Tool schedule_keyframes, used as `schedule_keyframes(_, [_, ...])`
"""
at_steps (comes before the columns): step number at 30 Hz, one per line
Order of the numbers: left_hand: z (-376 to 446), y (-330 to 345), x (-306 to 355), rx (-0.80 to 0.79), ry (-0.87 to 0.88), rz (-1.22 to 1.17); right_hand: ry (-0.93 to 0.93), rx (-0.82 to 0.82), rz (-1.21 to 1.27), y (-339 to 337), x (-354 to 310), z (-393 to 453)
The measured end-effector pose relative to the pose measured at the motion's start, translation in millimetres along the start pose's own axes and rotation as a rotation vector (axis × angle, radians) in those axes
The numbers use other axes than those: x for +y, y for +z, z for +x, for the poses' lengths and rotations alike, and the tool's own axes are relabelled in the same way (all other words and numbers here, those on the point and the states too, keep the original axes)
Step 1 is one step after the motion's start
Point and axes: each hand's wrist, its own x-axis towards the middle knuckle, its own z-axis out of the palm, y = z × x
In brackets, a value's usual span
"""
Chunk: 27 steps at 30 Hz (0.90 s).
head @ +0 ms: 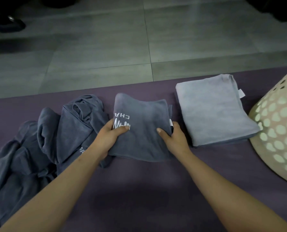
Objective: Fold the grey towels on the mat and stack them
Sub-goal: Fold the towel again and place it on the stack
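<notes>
**Folding in hand: dark grey towel, mid-mat**

Holding item one — a folded dark towel (142, 129) with white lettering near its left edge, lying at the middle of the purple mat (139, 190). Left hand (108, 136) grips its left edge, thumb on top over the lettering, fingers tucked beneath. Right hand (174, 138) pinches the right edge beside a small white tag, thumb on top. Far corners lift slightly; the near edge sags.

Item two: folded stack (213, 111), paler grey on top with a darker layer showing underneath, just right of the held towel, not touching it.

Item three: unfolded pile (44, 144) of dark grey towels, heaped at the left, touching the held towel's left side.

Item four: perforated cream basket (279, 129), tipped at the far right, its wall against the stack.

Handling note, as judgement — the fold looks nearly finished and the transfer to the stack seems next. Keep both grips level so layers do not slide apart, lift clear of the pile, and set the towel down square with the stack's edges. Smooth the sagging near edge first.
</notes>
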Motion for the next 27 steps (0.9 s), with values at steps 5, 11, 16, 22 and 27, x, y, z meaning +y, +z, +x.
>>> schedule_keyframes(5, [-11,33,47,0.015,0.204,0.003,-0.124,0.118,-0.018,-54,-40,5])
schedule_keyframes(11, [6,133,75,-0.051,0.308,-0.023,-0.18,0.303,-0.265,-162,-51,30])
schedule_keyframes(16, [23,196,42,-0.143,0.247,0.181,-0.045,0.315,-0.46,-217,-15,47])
schedule_keyframes(22, [31,207,8,-0.099,0.106,0.393,0.138,0.246,-0.552,-210,32,61])
schedule_keyframes(27, [31,210,15,-0.055,0.195,0.368,0.041,0.354,-0.518,-213,26,62])
